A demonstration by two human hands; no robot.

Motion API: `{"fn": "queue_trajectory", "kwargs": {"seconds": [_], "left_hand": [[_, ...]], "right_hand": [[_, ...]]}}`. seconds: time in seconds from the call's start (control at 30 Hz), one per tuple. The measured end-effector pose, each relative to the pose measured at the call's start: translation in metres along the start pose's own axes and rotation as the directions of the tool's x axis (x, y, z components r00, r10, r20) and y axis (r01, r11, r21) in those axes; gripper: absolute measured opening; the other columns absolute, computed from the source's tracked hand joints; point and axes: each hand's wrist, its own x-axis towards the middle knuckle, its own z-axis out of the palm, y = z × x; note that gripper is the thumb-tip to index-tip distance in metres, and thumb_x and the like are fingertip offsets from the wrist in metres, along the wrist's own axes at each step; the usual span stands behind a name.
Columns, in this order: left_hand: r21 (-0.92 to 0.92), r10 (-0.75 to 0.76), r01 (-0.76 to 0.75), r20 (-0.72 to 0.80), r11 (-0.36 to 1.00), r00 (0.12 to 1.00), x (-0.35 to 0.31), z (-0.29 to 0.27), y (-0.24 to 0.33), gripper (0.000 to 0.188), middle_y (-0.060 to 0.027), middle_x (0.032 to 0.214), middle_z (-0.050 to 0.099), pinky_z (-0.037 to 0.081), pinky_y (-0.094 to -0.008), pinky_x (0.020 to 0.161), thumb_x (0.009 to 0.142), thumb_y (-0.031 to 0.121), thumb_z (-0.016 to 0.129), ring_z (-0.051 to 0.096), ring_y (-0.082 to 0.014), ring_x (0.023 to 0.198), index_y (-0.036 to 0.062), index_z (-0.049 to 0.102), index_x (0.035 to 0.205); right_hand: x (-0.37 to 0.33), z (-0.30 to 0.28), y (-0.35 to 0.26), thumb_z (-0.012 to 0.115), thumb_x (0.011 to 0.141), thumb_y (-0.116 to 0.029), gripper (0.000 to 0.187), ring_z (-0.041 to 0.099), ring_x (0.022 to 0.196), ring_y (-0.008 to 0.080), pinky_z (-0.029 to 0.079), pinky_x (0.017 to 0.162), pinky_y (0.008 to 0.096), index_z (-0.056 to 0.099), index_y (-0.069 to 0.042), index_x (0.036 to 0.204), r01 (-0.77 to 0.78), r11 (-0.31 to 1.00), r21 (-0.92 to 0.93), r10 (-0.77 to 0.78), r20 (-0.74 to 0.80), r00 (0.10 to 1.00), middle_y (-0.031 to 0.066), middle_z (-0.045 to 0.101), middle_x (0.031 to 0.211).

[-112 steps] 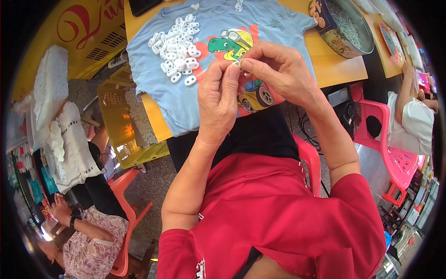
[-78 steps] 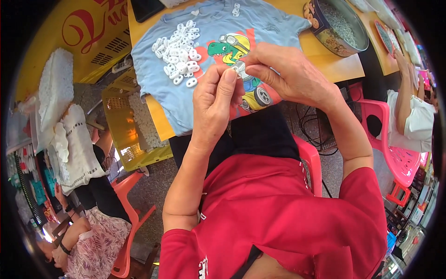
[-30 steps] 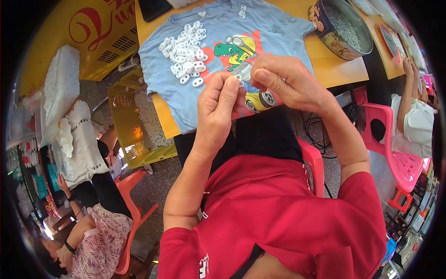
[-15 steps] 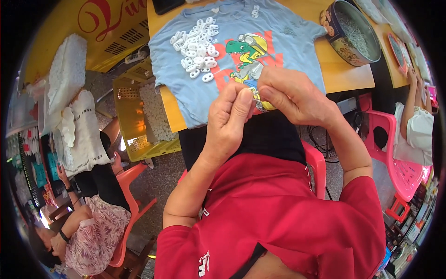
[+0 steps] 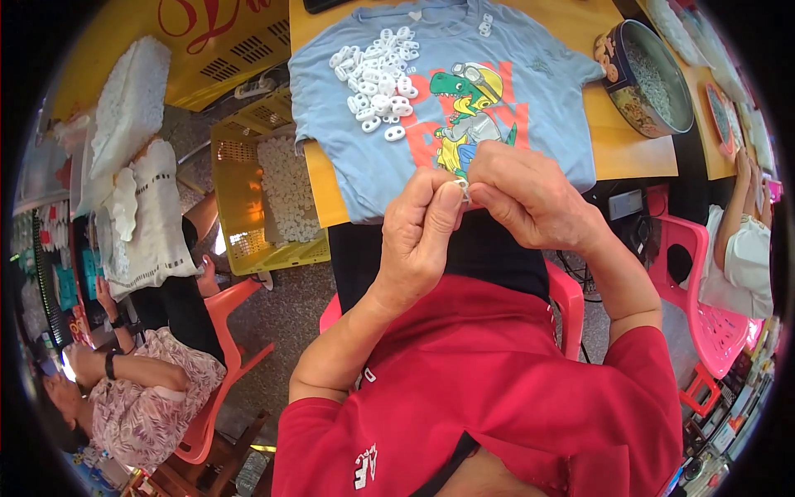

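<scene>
My left hand [image 5: 421,240] pinches a small white piece [image 5: 461,187] between thumb and forefinger. It looks like the white two-hole plastic pieces on the cloth, but fingers cover most of it. My right hand [image 5: 534,203] meets it from the right, its fingertips closed at the piece; whatever else they hold is hidden. Both hands are over the near edge of a blue T-shirt [image 5: 356,178] with a dinosaur print, spread on the table. A heap of white two-hole oval pieces [image 5: 381,79] lies on the shirt's upper left, and a few similar pieces [image 5: 485,25] lie near its collar.
A round tin [image 5: 617,70] of small metal parts stands at the table's right. Left of the yellow table [image 5: 629,157] is a yellow crate [image 5: 236,190] holding many white pieces. Another person [image 5: 157,389] sits at the left; a person's arm [image 5: 733,224] shows right, by a pink chair [image 5: 691,282].
The view has shifted slightly, so the table things sit a little farther right. My hands stay together at the small piece, a bit nearer my body. The person at the left has raised an arm.
</scene>
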Motion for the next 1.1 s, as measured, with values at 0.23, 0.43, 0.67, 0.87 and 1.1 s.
{"fn": "queue_trajectory", "kwargs": {"seconds": [0.23, 0.43, 0.67, 0.87, 1.1], "left_hand": [[0.091, 0.043, -0.043, 0.001, 0.995, 0.999, -0.005, -0.006, 0.0, 0.017, -0.0001, 0.071, 0.05, 0.037, -0.0229, 0.055, 0.101, 0.014, 0.049, 0.043, -0.0063, 0.062, 0.001, 0.055, 0.092], [0.004, -0.017, 0.017, -0.027, 1.0, 0.999, -0.011, -0.012, -0.003, 0.018, 0.002, 0.073, 0.047, 0.033, -0.0209, 0.055, 0.104, 0.017, 0.044, 0.039, -0.0049, 0.062, 0.0046, 0.053, 0.094], [-0.171, -0.058, 0.028, -0.168, 0.985, 0.984, -0.022, -0.047, -0.004, 0.016, -0.0006, 0.074, 0.049, 0.035, -0.0203, 0.056, 0.104, 0.018, 0.043, 0.042, -0.0066, 0.062, 0.0056, 0.049, 0.095], [-0.2, -0.038, -0.007, -0.222, 0.98, 0.974, -0.022, -0.062, 0.0, 0.016, -0.0016, 0.074, 0.049, 0.035, -0.0211, 0.055, 0.104, 0.019, 0.044, 0.042, -0.0079, 0.062, 0.0059, 0.049, 0.096], [-0.183, -0.047, 0.011, -0.191, 0.983, 0.98, -0.02, -0.063, -0.002, 0.016, -0.0009, 0.075, 0.051, 0.035, -0.0207, 0.055, 0.104, 0.019, 0.045, 0.044, -0.0074, 0.062, 0.0063, 0.05, 0.095]], "right_hand": [[0.002, 0.005, -0.002, 0.058, 0.092, -0.005, 0.009, 0.052, 0.067, 0.0292, 0.042, 0.059, 0.0366, 0.054, 0.002, 0.087, -0.038, 0.996, 0.08, 0.037, 0.012, 0.999, 0.0115, 0.052, 0.075], [0.006, 0.021, 0.003, 0.058, 0.093, -0.009, 0.012, 0.053, 0.069, 0.0264, 0.042, 0.061, 0.0349, 0.056, 0.002, 0.088, -0.13, 0.977, 0.17, 0.124, 0.044, 0.991, 0.0102, 0.054, 0.076], [0.045, 0.033, 0.034, 0.064, 0.089, -0.012, 0.012, 0.058, 0.07, 0.0271, 0.045, 0.062, 0.036, 0.062, 0.0, 0.088, -0.062, 0.998, -0.022, 0.061, -0.077, 0.995, 0.0112, 0.06, 0.08], [0.06, 0.046, 0.043, 0.071, 0.081, -0.014, 0.013, 0.062, 0.073, 0.0294, 0.048, 0.06, 0.0388, 0.066, -0.006, 0.089, -0.055, 0.882, -0.468, 0.035, -0.052, 0.998, 0.009, 0.062, 0.081], [0.052, 0.039, 0.042, 0.072, 0.079, -0.014, 0.018, 0.064, 0.074, 0.0277, 0.05, 0.062, 0.0378, 0.064, -0.006, 0.093, -0.074, 0.876, -0.477, 0.068, -0.03, 0.997, 0.0084, 0.064, 0.082]]}}
